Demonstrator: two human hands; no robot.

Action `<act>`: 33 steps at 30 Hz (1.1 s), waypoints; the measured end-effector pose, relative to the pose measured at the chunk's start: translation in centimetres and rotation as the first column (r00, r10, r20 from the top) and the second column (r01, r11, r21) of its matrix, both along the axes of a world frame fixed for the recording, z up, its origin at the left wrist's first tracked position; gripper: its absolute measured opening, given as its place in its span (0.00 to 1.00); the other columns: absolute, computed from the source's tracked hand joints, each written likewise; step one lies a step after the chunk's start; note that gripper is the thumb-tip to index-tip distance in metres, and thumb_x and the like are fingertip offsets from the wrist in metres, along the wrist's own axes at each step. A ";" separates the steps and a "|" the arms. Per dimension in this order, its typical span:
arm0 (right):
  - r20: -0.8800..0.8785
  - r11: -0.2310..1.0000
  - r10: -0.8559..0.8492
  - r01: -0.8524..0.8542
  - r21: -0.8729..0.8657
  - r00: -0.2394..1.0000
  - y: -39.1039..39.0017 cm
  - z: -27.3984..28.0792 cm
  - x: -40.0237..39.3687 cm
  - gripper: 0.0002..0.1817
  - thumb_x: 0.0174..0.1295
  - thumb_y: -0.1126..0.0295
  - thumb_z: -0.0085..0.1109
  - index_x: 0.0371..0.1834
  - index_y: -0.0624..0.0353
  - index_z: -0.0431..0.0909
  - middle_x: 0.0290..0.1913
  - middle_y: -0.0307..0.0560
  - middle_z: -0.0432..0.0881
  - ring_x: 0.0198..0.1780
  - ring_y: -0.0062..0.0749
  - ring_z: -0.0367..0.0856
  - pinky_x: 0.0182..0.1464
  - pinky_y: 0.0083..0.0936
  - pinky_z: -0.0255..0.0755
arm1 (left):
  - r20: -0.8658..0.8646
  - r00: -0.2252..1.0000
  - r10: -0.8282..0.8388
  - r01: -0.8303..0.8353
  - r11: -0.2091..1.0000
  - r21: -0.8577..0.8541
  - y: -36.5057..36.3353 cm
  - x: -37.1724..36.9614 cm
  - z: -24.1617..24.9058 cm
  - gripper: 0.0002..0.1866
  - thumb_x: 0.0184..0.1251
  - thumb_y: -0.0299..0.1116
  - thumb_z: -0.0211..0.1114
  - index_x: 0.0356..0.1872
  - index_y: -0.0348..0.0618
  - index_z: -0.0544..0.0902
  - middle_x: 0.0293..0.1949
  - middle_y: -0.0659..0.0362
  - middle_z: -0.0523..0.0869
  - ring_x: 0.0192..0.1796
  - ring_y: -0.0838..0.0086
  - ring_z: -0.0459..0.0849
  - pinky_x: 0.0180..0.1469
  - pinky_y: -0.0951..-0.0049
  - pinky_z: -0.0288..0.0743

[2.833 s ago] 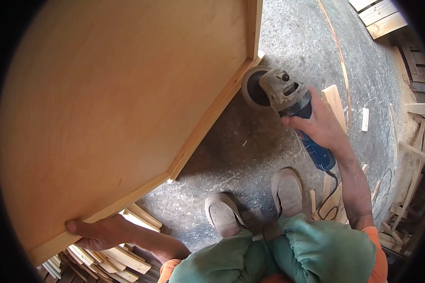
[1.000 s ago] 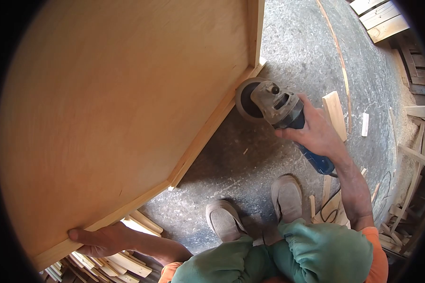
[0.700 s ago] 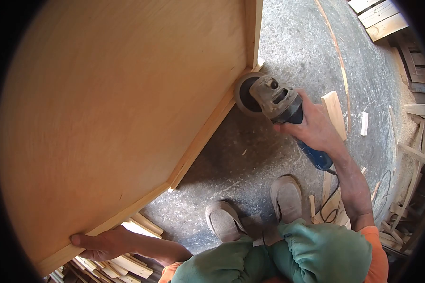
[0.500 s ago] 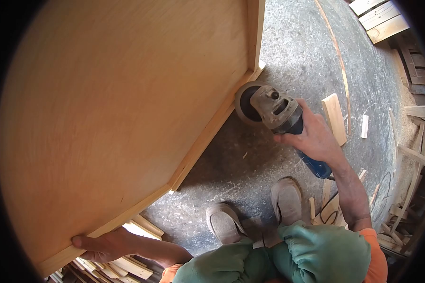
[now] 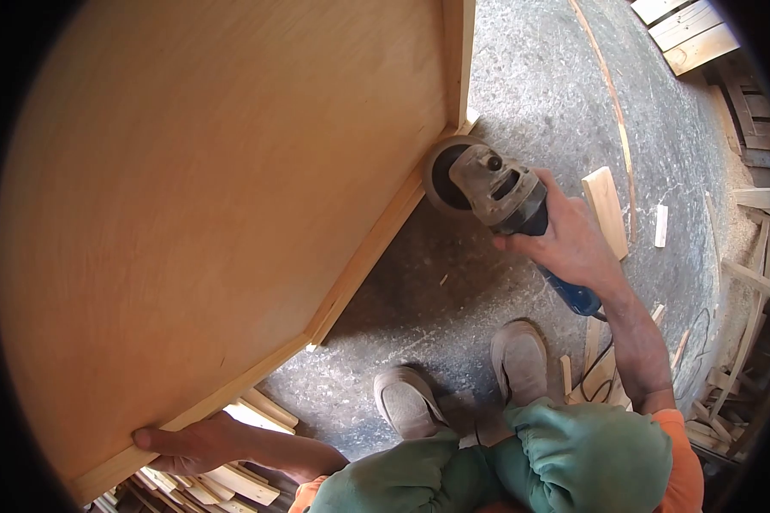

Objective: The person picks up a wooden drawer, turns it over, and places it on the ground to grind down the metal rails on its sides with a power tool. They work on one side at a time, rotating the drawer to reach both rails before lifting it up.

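There is one view only, from the camera on my head, so no second view shares any of the scene. It looks steeply down past my chest to my knees and shoes (image 5: pixel 519 355) on the concrete floor (image 5: pixel 530 77). The wide lens bends the picture and leaves dark corners round a circular field. It sits close: the wooden panel (image 5: pixel 214 197) fills the whole side above my left hand (image 5: pixel 192 445), whose fingers grip its lower edge. My right hand (image 5: pixel 569 244) and the grinder (image 5: pixel 488 184) lie near the middle, further ahead of me than the left.
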State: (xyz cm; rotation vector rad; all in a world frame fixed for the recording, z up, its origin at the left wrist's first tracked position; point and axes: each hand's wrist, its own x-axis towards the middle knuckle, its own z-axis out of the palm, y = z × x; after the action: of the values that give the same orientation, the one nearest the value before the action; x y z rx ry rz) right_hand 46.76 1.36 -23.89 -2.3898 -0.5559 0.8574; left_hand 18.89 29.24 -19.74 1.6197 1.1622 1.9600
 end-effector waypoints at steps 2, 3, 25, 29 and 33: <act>-0.022 1.000 -0.028 0.028 -0.009 0.999 0.0 0.1 0.5 0.44 0.50 0.51 0.74 0.65 0.65 0.65 0.41 0.69 0.84 0.50 0.63 0.84 0.52 0.44 0.75 | -0.007 1.000 -0.017 0.017 1.000 -0.002 -0.1 0.0 0.0 0.30 0.73 0.44 0.65 0.70 0.41 0.70 0.62 0.53 0.79 0.55 0.69 0.83 0.56 0.67 0.84; -0.020 1.000 -0.028 0.028 -0.009 0.999 0.1 0.2 0.4 0.44 0.50 0.51 0.74 0.65 0.65 0.65 0.41 0.69 0.84 0.50 0.63 0.84 0.52 0.44 0.75 | -0.005 1.000 -0.017 0.017 1.000 -0.003 -0.2 -0.1 0.0 0.30 0.73 0.44 0.65 0.70 0.41 0.70 0.62 0.53 0.79 0.55 0.69 0.83 0.56 0.67 0.84; -0.027 0.999 0.019 -0.020 -0.035 0.999 0.2 0.0 -0.9 0.45 0.50 0.51 0.74 0.65 0.65 0.65 0.39 0.65 0.85 0.47 0.59 0.86 0.51 0.41 0.76 | -0.021 0.999 0.026 -0.026 0.999 0.020 -0.5 -0.3 0.0 0.30 0.72 0.46 0.66 0.68 0.39 0.71 0.61 0.52 0.79 0.56 0.69 0.83 0.59 0.66 0.82; -0.051 1.000 0.009 -0.010 -0.027 0.999 -0.2 -0.2 -1.2 0.45 0.50 0.51 0.74 0.66 0.65 0.65 0.40 0.66 0.85 0.47 0.60 0.86 0.51 0.42 0.76 | -0.004 1.000 0.022 -0.022 1.000 0.021 -0.4 -0.6 -0.1 0.29 0.72 0.45 0.66 0.67 0.40 0.72 0.61 0.54 0.80 0.56 0.69 0.83 0.60 0.65 0.82; 0.043 1.000 -0.015 0.014 0.018 0.999 -0.9 -0.5 -1.4 0.44 0.50 0.52 0.74 0.66 0.65 0.65 0.40 0.65 0.85 0.47 0.59 0.86 0.51 0.42 0.76 | 0.018 0.999 0.029 -0.029 0.999 0.013 -0.5 -0.9 -0.2 0.28 0.72 0.44 0.66 0.67 0.41 0.73 0.60 0.54 0.80 0.56 0.69 0.83 0.60 0.65 0.82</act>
State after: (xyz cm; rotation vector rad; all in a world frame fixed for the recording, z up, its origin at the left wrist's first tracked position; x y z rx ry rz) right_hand 45.31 0.50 -24.37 -2.3978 -0.5600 0.7933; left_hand 18.03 28.76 -19.97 1.5978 1.1740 2.0003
